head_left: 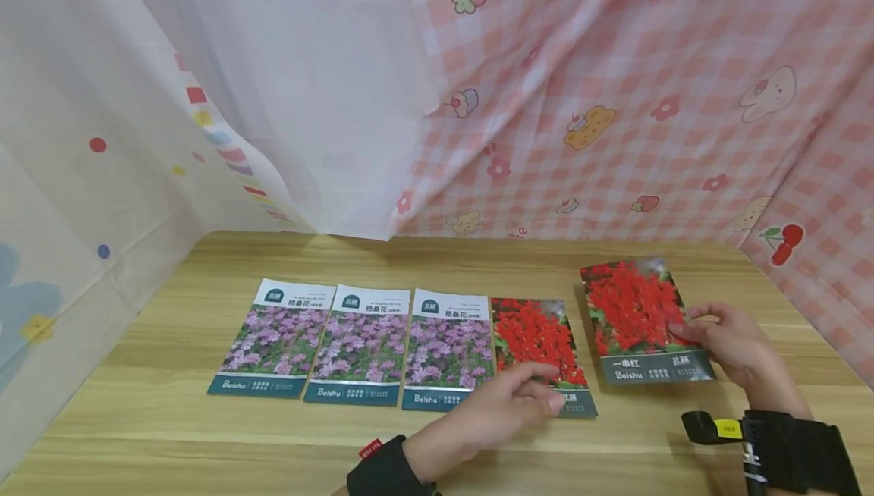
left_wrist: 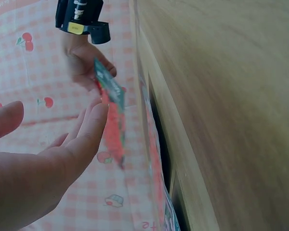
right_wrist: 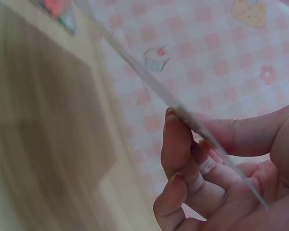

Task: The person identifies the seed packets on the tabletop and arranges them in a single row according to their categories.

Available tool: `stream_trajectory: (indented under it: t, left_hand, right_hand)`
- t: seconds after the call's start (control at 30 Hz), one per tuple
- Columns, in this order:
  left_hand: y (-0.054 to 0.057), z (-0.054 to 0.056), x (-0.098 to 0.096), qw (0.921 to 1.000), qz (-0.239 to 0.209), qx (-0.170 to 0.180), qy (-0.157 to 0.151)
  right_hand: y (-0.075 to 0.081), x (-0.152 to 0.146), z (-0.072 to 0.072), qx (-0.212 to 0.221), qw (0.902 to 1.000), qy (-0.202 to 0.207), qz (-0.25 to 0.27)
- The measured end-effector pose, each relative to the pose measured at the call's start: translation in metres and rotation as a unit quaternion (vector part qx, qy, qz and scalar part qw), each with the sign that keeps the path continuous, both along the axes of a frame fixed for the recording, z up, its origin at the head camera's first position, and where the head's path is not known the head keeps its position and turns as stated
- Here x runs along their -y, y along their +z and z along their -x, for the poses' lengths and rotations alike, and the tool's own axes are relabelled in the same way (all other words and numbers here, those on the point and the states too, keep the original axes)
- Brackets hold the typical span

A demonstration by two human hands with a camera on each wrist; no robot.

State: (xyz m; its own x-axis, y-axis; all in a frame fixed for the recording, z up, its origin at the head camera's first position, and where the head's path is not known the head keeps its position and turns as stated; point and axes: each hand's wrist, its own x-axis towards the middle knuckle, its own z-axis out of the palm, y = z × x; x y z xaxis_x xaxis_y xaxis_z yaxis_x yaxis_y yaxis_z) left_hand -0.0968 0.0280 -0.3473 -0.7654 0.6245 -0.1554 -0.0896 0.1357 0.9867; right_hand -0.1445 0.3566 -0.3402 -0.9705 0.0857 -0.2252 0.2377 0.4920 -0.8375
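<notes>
My right hand (head_left: 740, 348) pinches a seed packet with red flowers (head_left: 631, 310) by its right edge, thumb on the front. In the right wrist view this packet (right_wrist: 144, 74) shows edge-on between thumb and fingers, raised off the table. A second red-flower packet (head_left: 536, 333) lies flat to its left. Over that one's lower part hovers my left hand (head_left: 488, 412), fingers extended and holding nothing, as the left wrist view shows. Three packets with purple flowers lie in a row further left: one at the end (head_left: 276, 340), one central (head_left: 358, 348), one beside the red packet (head_left: 447, 344).
The wooden table (head_left: 157, 420) ends at the back against a pink checked cloth (head_left: 614, 185) and a white hanging cloth (head_left: 348, 102). Another light cloth (head_left: 61, 200) bounds the left side. Black bands circle both wrists.
</notes>
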Motion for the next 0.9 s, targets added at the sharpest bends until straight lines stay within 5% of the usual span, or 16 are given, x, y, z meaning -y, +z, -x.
stream_trajectory:
  t: [0.47,0.9]
  left_hand:
    - [-0.003,0.008,0.000,0.9956,-0.057,0.061,0.042]
    - [-0.009,0.010,-0.008,0.9894,-0.097,0.079,0.073]
  right_hand:
    - [0.016,0.038,-0.001,-0.048,0.9912,0.056,0.110]
    - [0.015,0.060,-0.001,-0.045,0.9641,0.117,0.234]
